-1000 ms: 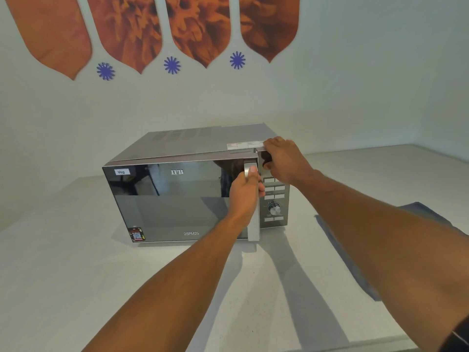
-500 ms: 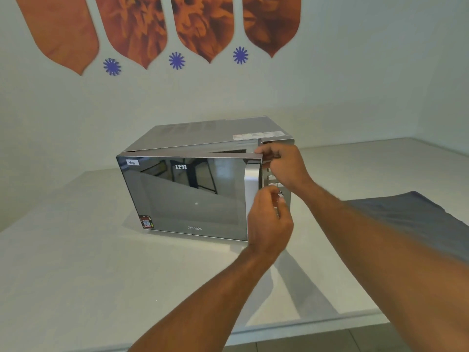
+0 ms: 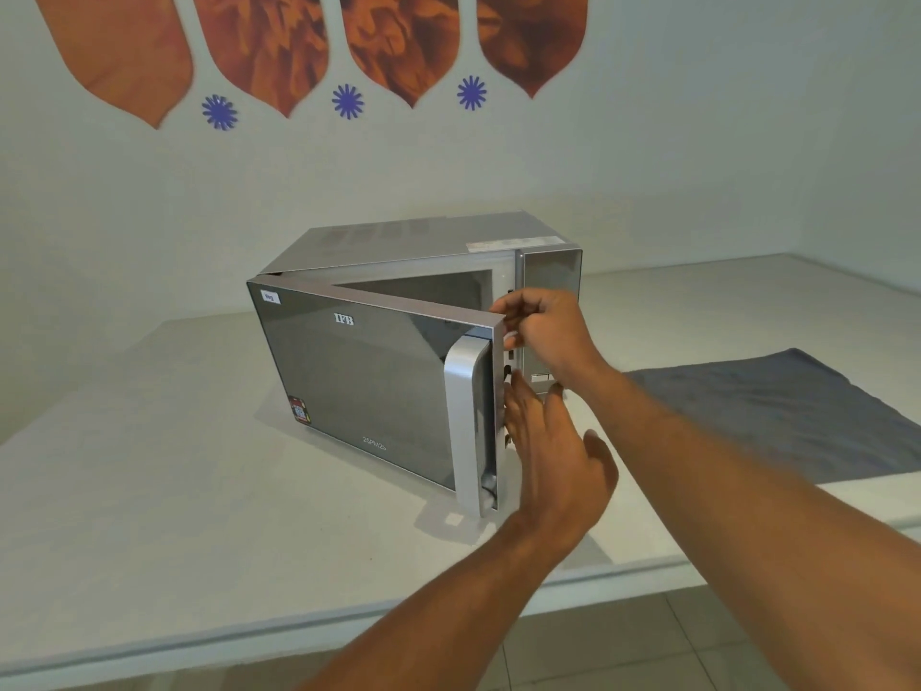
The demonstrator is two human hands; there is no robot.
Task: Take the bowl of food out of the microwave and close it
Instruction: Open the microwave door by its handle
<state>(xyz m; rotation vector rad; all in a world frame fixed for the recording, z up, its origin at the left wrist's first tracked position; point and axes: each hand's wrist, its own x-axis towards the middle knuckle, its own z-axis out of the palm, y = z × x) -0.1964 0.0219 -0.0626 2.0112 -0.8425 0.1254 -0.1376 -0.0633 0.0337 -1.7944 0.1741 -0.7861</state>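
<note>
Two hands, left (image 3: 553,456) and right (image 3: 543,331), grips wide and empty, flank the microwave (image 3: 423,301) door's (image 3: 369,376) free edge, likely to swing it wider.

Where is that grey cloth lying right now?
The grey cloth lies flat on the white counter, at the right of the head view, just right of the microwave and behind the right forearm.

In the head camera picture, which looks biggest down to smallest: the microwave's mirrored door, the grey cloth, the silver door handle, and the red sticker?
1. Mirrored glass microwave door
2. Flat grey cloth, partly hidden by the arm, so unsure
3. Silver door handle
4. Small red sticker
</note>
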